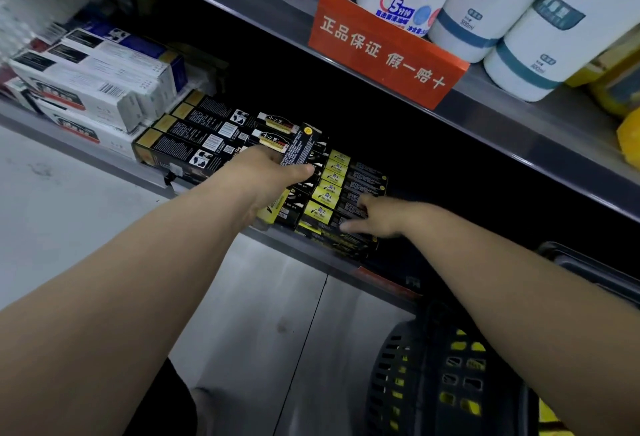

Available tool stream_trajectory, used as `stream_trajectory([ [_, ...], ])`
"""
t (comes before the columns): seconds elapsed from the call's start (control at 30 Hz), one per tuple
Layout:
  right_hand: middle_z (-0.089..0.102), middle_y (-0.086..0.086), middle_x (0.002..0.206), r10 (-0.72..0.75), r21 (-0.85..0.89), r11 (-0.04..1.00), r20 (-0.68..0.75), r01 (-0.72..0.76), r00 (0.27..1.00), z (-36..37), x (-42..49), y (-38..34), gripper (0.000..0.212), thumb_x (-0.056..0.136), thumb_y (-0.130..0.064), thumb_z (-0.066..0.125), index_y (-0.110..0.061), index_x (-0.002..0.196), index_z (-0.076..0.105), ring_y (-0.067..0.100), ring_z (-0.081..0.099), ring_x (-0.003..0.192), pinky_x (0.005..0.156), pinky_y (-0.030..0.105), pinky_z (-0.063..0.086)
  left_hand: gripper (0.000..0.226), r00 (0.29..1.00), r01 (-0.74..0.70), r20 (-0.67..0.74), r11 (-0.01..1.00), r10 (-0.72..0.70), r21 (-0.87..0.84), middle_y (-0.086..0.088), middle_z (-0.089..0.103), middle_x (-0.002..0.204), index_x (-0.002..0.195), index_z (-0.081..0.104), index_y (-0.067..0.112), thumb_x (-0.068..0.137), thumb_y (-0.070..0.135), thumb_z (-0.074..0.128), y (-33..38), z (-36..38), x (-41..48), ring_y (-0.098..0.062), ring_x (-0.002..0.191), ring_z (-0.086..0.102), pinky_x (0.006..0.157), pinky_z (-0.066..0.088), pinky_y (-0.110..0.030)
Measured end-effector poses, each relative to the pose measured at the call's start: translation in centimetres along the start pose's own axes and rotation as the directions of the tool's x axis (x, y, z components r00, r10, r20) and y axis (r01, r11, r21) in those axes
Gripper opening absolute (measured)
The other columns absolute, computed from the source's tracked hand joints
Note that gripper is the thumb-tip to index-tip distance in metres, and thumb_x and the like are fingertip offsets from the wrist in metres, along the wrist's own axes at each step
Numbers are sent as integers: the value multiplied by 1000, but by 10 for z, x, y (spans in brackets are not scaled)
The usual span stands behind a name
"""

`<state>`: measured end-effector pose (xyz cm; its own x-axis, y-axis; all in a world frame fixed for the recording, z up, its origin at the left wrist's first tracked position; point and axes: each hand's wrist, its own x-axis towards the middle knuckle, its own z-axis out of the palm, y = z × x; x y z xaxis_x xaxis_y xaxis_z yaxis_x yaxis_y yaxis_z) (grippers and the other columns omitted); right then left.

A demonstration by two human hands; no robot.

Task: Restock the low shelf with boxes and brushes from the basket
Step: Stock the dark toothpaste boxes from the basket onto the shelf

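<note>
Black box [302, 146] gripped in left hand [270, 172]; right hand [377, 215] fingers straight, touching yellow boxes [332, 189].

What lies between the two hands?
Head view: a row of yellow-and-black boxes lies between the left hand, which holds a black box, and the right hand.

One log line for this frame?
step: stocking | left hand: holds black box | right hand: touches yellow-black boxes on low shelf | basket: lower right

An orange sign [388, 51] with white lettering is set on the front edge of the upper shelf [540, 137], where white bottles [561, 37] are lined up beside yellow packs [613, 89]; pale floor [69, 193] is seen below.
</note>
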<state>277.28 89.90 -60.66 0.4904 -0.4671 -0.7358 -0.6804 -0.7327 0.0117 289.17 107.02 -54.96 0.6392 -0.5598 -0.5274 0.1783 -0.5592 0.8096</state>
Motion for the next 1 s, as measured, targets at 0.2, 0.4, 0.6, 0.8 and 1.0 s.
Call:
stream_trajectory([
  [0.2, 40, 13, 145, -40, -144, 989, 10, 41, 999, 3, -4, -5, 98, 77, -22, 76, -16, 148, 10, 30, 50, 121, 94, 37, 48, 72, 1000, -2, -8, 1000, 2, 28, -10, 46, 141, 140, 39, 10, 82, 43, 66, -1, 6, 4, -27, 126, 44, 81, 32, -31],
  [0.4, 38, 13, 146, -51, -140, 989, -1, 51, 999, 4, -5, -5, 97, 78, -21, 76, -16, 148, 9, 31, 49, 122, 93, 36, 48, 73, 1000, -7, 12, 1000, 6, 28, -10, 44, 143, 142, 37, 9, 84, 42, 65, 1, 8, 3, -27, 129, 42, 82, 30, -29],
  [0.6, 19, 13, 155, -27, -86, 996, -84, 20, 996, -13, -20, -8, 112, 71, -40, 78, -22, 150, 1, 31, 38, 133, 103, 40, 42, 66, 997, -58, 45, 996, 55, 69, -9, 49, 139, 138, 43, 12, 83, 40, 66, 0, 6, 2, -21, 113, 48, 81, 34, -27],
  [0.8, 37, 4, 142, -477, 27, 815, -535, 579, 697, -36, -67, -24, 77, 76, -32, 76, -28, 141, 36, 21, 36, 130, 108, 30, 31, 63, 979, -154, 161, 970, 124, 190, -1, 59, 124, 131, 54, 13, 76, 38, 74, -1, 10, -1, -13, 103, 55, 81, 39, -24],
  [1.0, 61, 1, 94, -268, 25, 950, -447, 311, 853, -37, -57, 1, 28, 86, -31, 65, -23, 108, 49, 18, 57, 79, 64, 31, 44, 79, 964, -259, 156, 891, 215, 373, -1, 50, 137, 139, 41, 20, 71, 31, 80, 1, 5, 0, -18, 111, 52, 79, 41, -26],
])
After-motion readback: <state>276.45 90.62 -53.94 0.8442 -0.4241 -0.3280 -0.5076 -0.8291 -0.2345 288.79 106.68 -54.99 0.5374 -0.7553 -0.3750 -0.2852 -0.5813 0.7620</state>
